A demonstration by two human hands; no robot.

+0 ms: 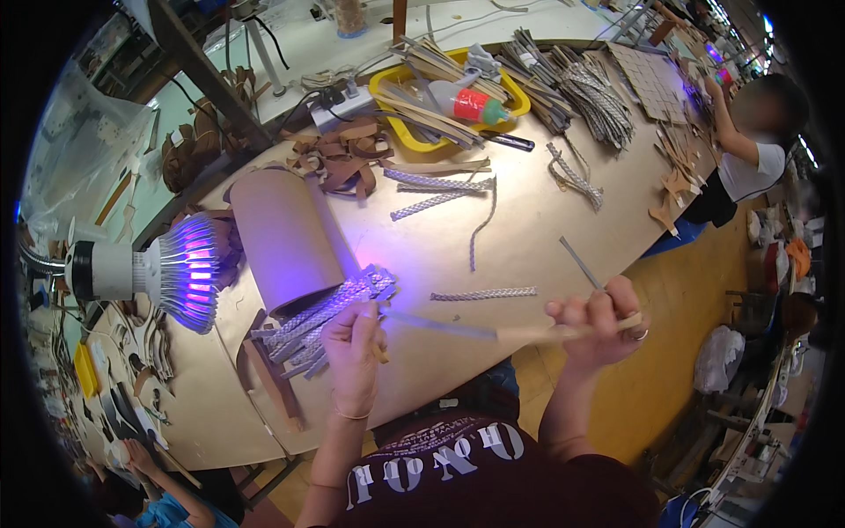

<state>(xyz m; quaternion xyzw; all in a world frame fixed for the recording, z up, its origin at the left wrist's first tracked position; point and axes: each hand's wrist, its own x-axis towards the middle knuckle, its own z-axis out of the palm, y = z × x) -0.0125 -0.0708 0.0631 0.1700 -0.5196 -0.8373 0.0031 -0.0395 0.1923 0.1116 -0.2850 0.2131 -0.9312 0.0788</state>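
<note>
Between my hands runs a narrow strip [449, 327], grey toward the left and tan toward the right, blurred by motion. The fingers of my left hand [352, 343] are closed at its grey end, beside a pile of braided grey strips [330, 308]; a small tan end pokes out below them. My right hand [600, 327] is closed around the tan part, off the table's front edge. A thin grey length [581, 262] sticks up from that hand; whether it belongs to the same strip I cannot tell. One short braided strip [484, 294] lies on the table beyond my hands.
A brown cardboard tube [286, 238] lies left, beside a lamp [189, 273] glowing purple. Farther back are brown leather scraps [352, 158], a yellow tray [400, 132] with strips and a bottle, and braided bundles [590, 97]. Other people work at far right [748, 150] and lower left [172, 497].
</note>
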